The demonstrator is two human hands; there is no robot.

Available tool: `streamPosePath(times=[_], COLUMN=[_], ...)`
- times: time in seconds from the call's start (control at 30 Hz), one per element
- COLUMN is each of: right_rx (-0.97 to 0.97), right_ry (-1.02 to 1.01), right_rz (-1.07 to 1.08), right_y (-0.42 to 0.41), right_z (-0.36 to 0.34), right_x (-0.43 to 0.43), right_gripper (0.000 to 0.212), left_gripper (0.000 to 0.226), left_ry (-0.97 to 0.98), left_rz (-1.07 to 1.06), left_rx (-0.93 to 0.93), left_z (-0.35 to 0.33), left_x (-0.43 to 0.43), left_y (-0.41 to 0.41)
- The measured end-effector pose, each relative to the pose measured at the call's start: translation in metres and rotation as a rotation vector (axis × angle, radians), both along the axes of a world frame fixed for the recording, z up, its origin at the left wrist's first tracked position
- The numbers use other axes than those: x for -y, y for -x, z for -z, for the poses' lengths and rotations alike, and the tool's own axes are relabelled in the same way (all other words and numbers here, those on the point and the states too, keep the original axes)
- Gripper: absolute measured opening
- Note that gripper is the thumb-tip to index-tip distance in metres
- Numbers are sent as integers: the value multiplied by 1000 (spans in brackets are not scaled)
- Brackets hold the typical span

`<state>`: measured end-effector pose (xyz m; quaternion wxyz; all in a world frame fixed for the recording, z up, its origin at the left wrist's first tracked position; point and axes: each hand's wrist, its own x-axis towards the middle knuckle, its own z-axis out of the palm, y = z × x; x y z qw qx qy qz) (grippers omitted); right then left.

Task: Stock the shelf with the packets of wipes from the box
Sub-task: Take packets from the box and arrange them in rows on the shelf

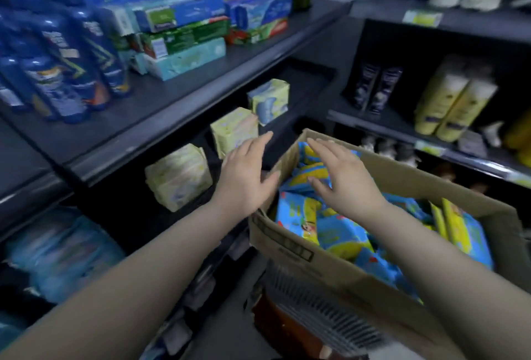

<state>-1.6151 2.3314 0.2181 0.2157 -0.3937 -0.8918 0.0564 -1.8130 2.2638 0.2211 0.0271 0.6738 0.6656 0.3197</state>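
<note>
A brown cardboard box (290,247) stands open at the lower right, filled with several blue and yellow packets of wipes (339,233). My right hand (342,178) hovers flat over the packets at the box's far end, fingers spread and holding nothing. My left hand (247,175) is open just outside the box's left wall, thumb near the rim. On the dark middle shelf (161,224) left of the box, three pale yellow packs (178,175) stand in a row running back.
The upper shelf (172,101) carries blue bottles (57,66) and stacked toothpaste cartons (184,32). Light blue soft packs (60,253) fill the bottom left. The right-hand shelving holds yellow bottles (451,104) and dark tubes (376,89). A ribbed crate (319,302) sits under the box.
</note>
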Motion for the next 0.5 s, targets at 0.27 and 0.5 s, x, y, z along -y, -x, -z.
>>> streamPosePath(times=[0.27,0.5], right_rx=[86,251], right_ry=[61,41], right_rz=[189,109], right_y=[-64,-32], right_z=[27,40], right_x=[-13,-37], right_gripper=[68,54], left_gripper=[70,58], left_ry=[190,252], left_rz=[148,198], left_rx=[-63,82], left_z=[21,31], left_x=[-50,-68], left_y=[-41,-42])
